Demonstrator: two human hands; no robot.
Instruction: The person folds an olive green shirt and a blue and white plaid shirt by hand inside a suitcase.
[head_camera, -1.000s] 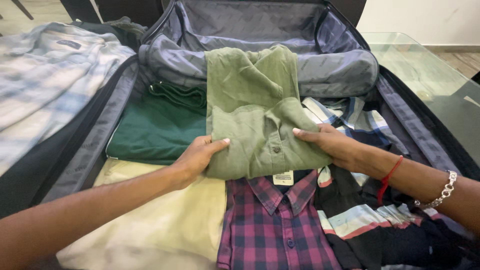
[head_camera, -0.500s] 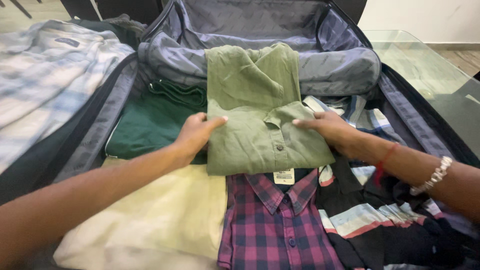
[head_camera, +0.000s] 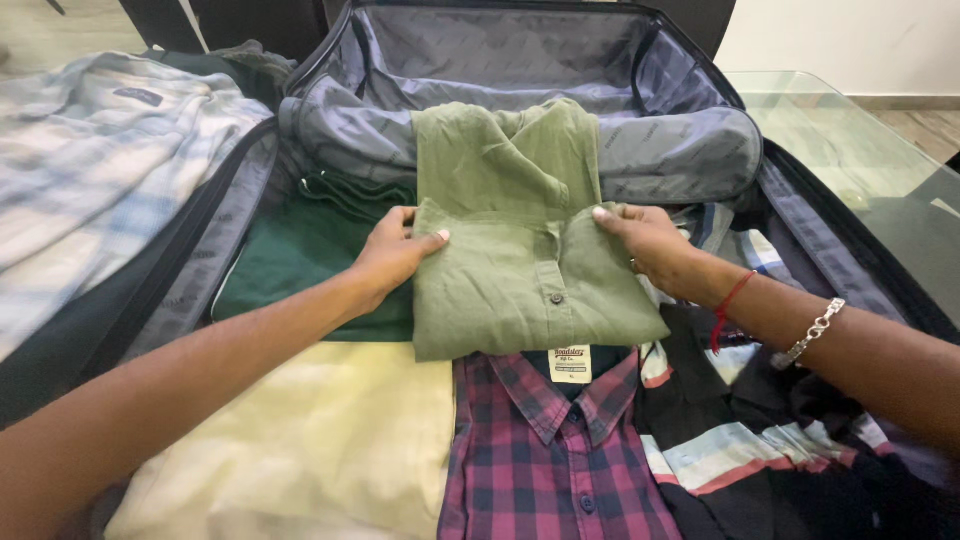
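Olive-green folded cotton shirt (head_camera: 520, 260), just one, sat in the open grey-lined suitcase (head_camera: 680, 150); left hand (head_camera: 390, 255) and right hand (head_camera: 645, 240) each pinched an edge.

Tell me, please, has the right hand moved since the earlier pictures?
Yes. The right hand has slid up the olive shirt, away from the plaid shirt's collar and toward the suitcase lid.

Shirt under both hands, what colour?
Plain olive green shirt, folded; clearest in the head view.
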